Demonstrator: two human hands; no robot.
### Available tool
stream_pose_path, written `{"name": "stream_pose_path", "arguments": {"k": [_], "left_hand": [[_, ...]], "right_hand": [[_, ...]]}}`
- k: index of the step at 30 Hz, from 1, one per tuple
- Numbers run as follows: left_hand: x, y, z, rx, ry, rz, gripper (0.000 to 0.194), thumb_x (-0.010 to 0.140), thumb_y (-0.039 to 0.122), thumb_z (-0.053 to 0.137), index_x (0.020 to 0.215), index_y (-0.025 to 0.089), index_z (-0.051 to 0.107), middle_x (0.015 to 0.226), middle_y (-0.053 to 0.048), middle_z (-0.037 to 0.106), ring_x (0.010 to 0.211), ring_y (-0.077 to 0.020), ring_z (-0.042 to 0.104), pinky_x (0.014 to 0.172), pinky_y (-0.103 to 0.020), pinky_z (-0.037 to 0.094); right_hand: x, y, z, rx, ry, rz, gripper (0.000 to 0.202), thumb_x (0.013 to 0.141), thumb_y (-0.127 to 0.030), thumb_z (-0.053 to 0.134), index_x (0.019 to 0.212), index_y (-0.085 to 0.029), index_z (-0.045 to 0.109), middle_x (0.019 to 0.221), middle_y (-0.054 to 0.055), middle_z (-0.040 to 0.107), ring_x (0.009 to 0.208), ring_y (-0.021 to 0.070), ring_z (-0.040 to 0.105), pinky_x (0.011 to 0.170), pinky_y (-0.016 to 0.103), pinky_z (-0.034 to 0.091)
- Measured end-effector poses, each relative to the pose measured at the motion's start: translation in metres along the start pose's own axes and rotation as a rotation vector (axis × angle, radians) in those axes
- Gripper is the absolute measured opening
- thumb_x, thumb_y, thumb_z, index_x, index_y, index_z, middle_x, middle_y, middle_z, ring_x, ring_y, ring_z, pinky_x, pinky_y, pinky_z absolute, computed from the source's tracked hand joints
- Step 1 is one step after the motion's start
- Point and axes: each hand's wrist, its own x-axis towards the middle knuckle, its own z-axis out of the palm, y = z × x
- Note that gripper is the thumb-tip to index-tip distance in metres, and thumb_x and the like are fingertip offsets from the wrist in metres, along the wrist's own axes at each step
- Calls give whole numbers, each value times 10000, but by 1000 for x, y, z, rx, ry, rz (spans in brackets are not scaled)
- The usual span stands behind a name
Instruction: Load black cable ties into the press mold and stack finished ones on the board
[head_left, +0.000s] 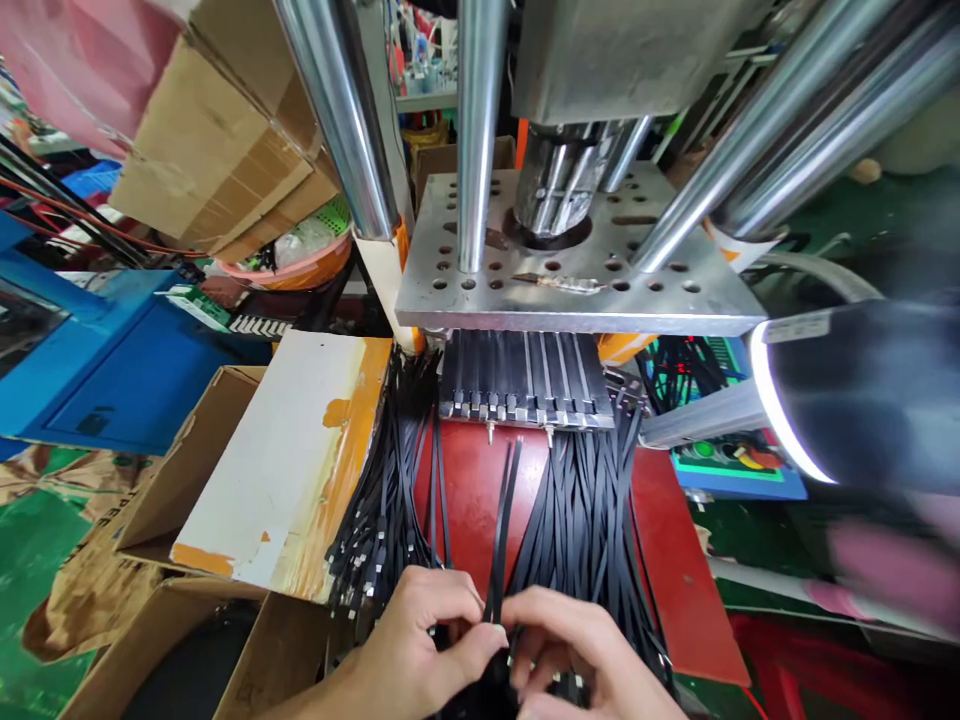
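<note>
Flat black cables [501, 540], two narrow strands side by side, stand at the near middle of the scene, their long axis running near to far; the free ends point away from the person and lean slightly right, toward the slotted fixture [525, 375]. The left hand [435, 640] pinches the strands between thumb and forefinger, low on their visible length. The right hand [577, 645] lies just beside, fingers curled and forefinger tip at the strands; whether it grips them too cannot be told. Below the fingers, the near portion of the strands is hidden or too dark to trace.

Beneath lies a red board [469, 490]. To the right, a cable bundle [581, 510] fans out toward the near side; to the left, a second bundle [394, 470] slants near and left, with silvery connector tips at its near end. Farther off, the fixture bears black strips in parallel near-to-far channels, with small metal connectors along its near edge. Above it is a drilled steel plate [517, 305] with upright polished columns [480, 130]. At left, a white panel [259, 465] leans over a cardboard box [187, 450]; at right is a ring-lit lamp [847, 390].
</note>
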Motion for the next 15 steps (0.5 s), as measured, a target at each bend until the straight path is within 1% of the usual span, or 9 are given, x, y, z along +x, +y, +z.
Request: {"name": "stream_pose_path", "arguments": {"k": [1, 3, 5, 6, 7, 9, 10, 13, 15], "left_hand": [[-3, -4, 2, 71, -12, 45, 372, 921, 356, 676, 608, 178, 580, 606, -8, 579, 591, -123, 535, 614, -251, 421], [-6, -11, 4, 141, -71, 66, 319, 915, 310, 659, 628, 179, 611, 634, -22, 610, 595, -133, 541, 602, -257, 422], [-2, -9, -1, 154, -132, 1, 213, 902, 283, 674, 714, 182, 679, 707, -28, 643, 640, -141, 572, 622, -250, 451], [4, -5, -6, 135, -143, -41, 126, 900, 282, 688, 826, 186, 724, 783, -33, 668, 687, -146, 598, 653, -247, 477], [12, 2, -11, 98, -142, -72, 134, 901, 294, 704, 980, 194, 746, 882, -43, 690, 747, -152, 624, 693, -248, 503], [32, 20, -23, 6, -86, -62, 347, 917, 344, 711, 1232, 198, 699, 1032, -64, 698, 835, -161, 650, 743, -256, 532], [43, 29, -29, -20, -51, -25, 356, 933, 360, 698, 1243, 186, 697, 1045, -70, 702, 849, -162, 655, 750, -257, 534], [69, 50, -39, 39, 6, 82, 207, 961, 333, 666, 973, 154, 770, 888, -46, 721, 789, -148, 646, 747, -255, 503], [77, 56, -40, 80, -3, 115, 204, 959, 296, 666, 869, 151, 776, 826, -35, 726, 753, -142, 644, 737, -255, 492]], "right_hand": [[4, -1, 0, 56, 64, 6, 228, 876, -433, 759, 984, -233, 742, 870, 20, 686, 722, 163, 648, 652, 242, 535], [15, -1, 3, 85, 206, -15, 316, 940, -487, 673, 817, -200, 722, 751, 4, 595, 664, 144, 570, 601, 240, 479], [23, 1, 9, 55, 283, -56, 408, 992, -470, 604, 709, -186, 676, 690, -4, 536, 642, 134, 526, 589, 240, 440], [26, 3, 11, 36, 296, -84, 406, 1001, -450, 597, 702, -184, 667, 691, -3, 538, 645, 133, 526, 596, 241, 435], [27, 6, 14, 18, 300, -117, 389, 1003, -428, 600, 707, -185, 665, 699, -1, 550, 652, 133, 532, 603, 241, 435], [25, 11, 20, -25, 297, -168, 350, 1002, -382, 613, 715, -190, 669, 705, -1, 566, 653, 131, 543, 607, 234, 436], [23, 14, 23, -52, 291, -185, 326, 1001, -364, 618, 730, -195, 683, 700, -3, 568, 646, 130, 548, 604, 231, 437], [17, 21, 27, -123, 251, -196, 263, 1007, -331, 609, 814, -209, 740, 715, 4, 593, 647, 138, 575, 612, 234, 463], [15, 23, 26, -142, 265, -198, 240, 1006, -313, 607, 851, -214, 761, 764, 22, 627, 681, 151, 610, 642, 242, 495]]}}
